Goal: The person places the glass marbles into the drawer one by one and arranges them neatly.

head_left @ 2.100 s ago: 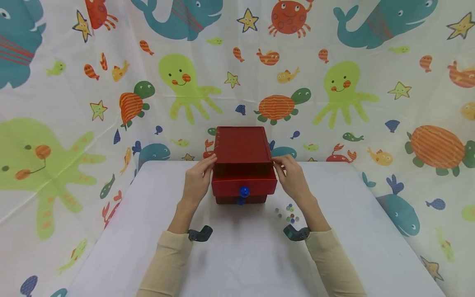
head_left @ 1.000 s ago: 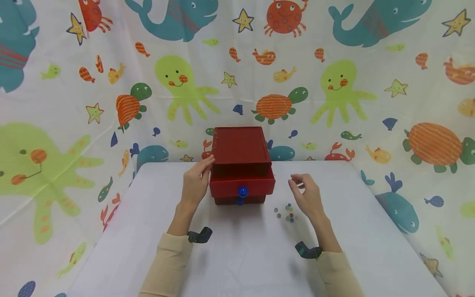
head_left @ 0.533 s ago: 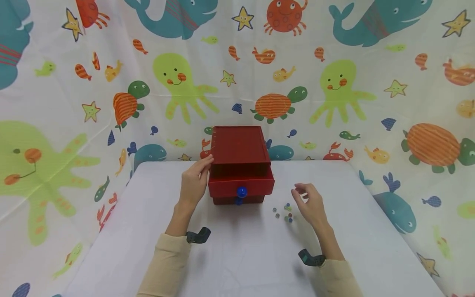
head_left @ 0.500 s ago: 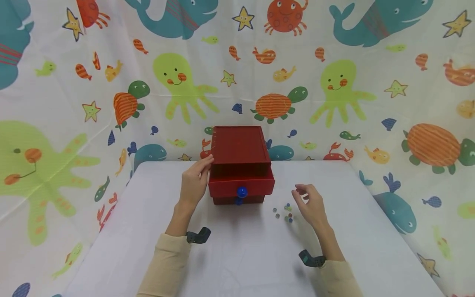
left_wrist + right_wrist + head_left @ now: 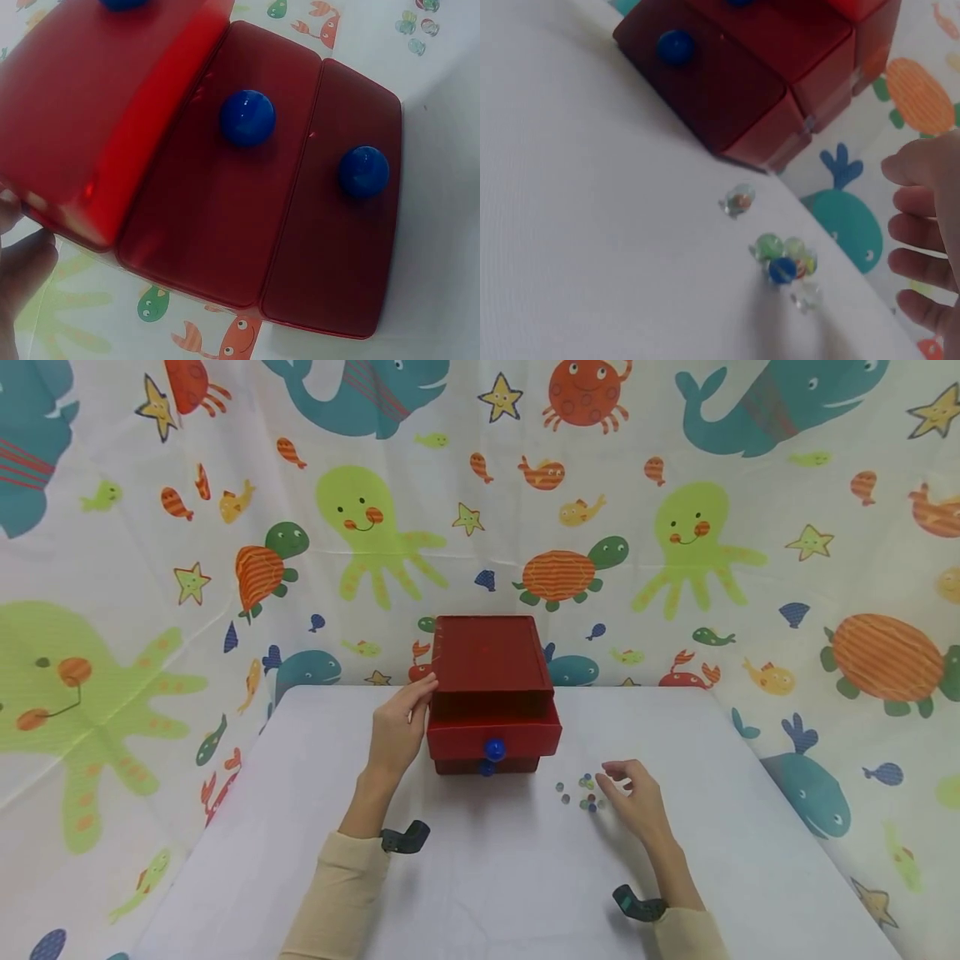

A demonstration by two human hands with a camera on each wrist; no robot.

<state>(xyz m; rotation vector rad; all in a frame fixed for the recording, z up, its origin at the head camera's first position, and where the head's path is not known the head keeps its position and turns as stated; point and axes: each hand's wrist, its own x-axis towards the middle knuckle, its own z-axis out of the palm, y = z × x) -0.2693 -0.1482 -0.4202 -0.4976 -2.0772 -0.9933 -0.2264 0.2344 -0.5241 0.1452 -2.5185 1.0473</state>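
Note:
A small red chest of drawers stands on the white table. Its top drawer, with a blue knob, is pulled out; the two lower drawers are flush in the left wrist view. My left hand rests against the chest's left side, fingers extended near its upper edge. Right of the chest lie several small glass marbles, clear, green and blue. Just beside them hovers my right hand, thumb and fingers apart and loosely bent, holding nothing. The drawer's inside is in shadow.
The white table spreads out in front and to both sides. Behind it hangs a white curtain printed with sea animals. Each wrist wears a dark camera band, one being the left band.
My right hand has left the chest's right side and moved right and toward me, down to the marbles. The left hand stays at the chest, and the top drawer stays pulled out.

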